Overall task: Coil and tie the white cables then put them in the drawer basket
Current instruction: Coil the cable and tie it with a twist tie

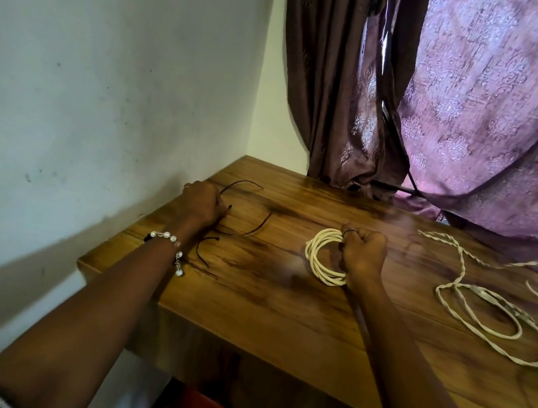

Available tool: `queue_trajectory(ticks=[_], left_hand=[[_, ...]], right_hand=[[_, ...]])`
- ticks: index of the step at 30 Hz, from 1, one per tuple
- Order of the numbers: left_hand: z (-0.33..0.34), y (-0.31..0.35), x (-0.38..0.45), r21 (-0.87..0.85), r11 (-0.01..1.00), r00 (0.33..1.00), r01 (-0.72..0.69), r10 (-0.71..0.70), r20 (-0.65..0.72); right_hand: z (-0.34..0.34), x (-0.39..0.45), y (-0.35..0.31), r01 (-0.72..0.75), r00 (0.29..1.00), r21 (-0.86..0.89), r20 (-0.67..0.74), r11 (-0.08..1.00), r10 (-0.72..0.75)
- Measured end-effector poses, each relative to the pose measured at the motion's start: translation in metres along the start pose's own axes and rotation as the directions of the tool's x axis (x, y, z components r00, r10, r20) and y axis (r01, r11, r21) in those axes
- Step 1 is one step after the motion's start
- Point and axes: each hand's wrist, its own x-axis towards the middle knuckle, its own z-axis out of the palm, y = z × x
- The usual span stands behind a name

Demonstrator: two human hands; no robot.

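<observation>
A coiled white cable (319, 256) stands on edge on the wooden table (280, 309), and my right hand (362, 253) is closed around its right side. My left hand (203, 203) rests near the table's left edge with its fingers pinched on a thin dark tie (246, 185) that loops away over the wood. Two more dark ties (259, 225) (204, 250) lie between my hands. Loose white braided cables (475, 302) sprawl uncoiled over the right part of the table. The drawer basket is not in sight.
A pale wall runs along the table's left side. Purple and brown curtains (481, 112) hang behind the table and drape onto its back right. Something red (208, 406) shows under the table's front edge.
</observation>
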Motion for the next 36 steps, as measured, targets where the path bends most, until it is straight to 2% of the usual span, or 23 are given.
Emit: queue_trajectory(ticks=[5, 7, 11, 14, 17, 21, 24, 25, 27, 33, 36], left_hand=[[-0.002, 0.005, 0.001, 0.294, 0.954, 0.981, -0.06, 0.001, 0.195], [-0.001, 0.009, 0.002, 0.317, 0.944, 0.977, -0.09, 0.022, 0.214], [-0.006, 0.02, 0.006, 0.05, 0.998, 0.996, -0.04, 0.036, 0.08], [-0.012, 0.034, 0.016, -0.232, 0.973, 1.0, 0.005, -0.003, 0.011], [-0.022, 0.049, 0.02, -0.541, 0.841, 1.0, 0.008, -0.021, -0.017], [-0.032, 0.073, 0.01, -0.741, 0.671, 1.0, -0.003, -0.017, -0.019], [-0.036, 0.096, -0.005, -0.877, 0.471, 0.993, 0.098, 0.015, 0.119], [-0.036, 0.104, -0.01, -0.9, 0.409, 0.983, 0.148, 0.042, 0.181], [-0.034, 0.123, -0.021, -0.9, 0.369, 0.953, 0.23, 0.104, 0.286], [-0.008, 0.175, -0.038, -0.8, 0.451, 0.823, 0.395, 0.213, 0.526], [0.018, 0.198, -0.047, -0.767, 0.498, 0.82, 0.404, 0.175, 0.545]], right_hand=[[0.002, -0.004, -0.002, 0.01, 1.0, -0.005, 0.008, 1.0, -0.01], [0.002, -0.006, -0.004, 0.022, 1.0, -0.018, 0.005, 1.0, -0.022], [0.0, -0.007, -0.005, 0.042, 0.999, -0.034, 0.015, 0.999, -0.041], [-0.001, -0.004, -0.003, 0.029, 0.999, -0.035, 0.013, 0.999, -0.029], [-0.001, -0.003, -0.001, 0.037, 0.999, -0.034, 0.012, 0.999, -0.036], [-0.004, 0.001, 0.003, 0.033, 0.999, -0.039, -0.01, 0.999, -0.033], [-0.007, 0.006, 0.006, 0.036, 0.999, -0.026, -0.039, 0.999, -0.037], [-0.009, 0.008, 0.006, 0.047, 0.998, -0.023, -0.049, 0.999, -0.048], [-0.015, 0.011, 0.006, 0.109, 0.991, -0.044, -0.071, 0.993, -0.112], [-0.042, 0.024, 0.0, 0.205, 0.961, -0.095, -0.17, 0.974, -0.219], [-0.056, 0.036, 0.005, 0.211, 0.954, -0.086, -0.2, 0.974, -0.224]])
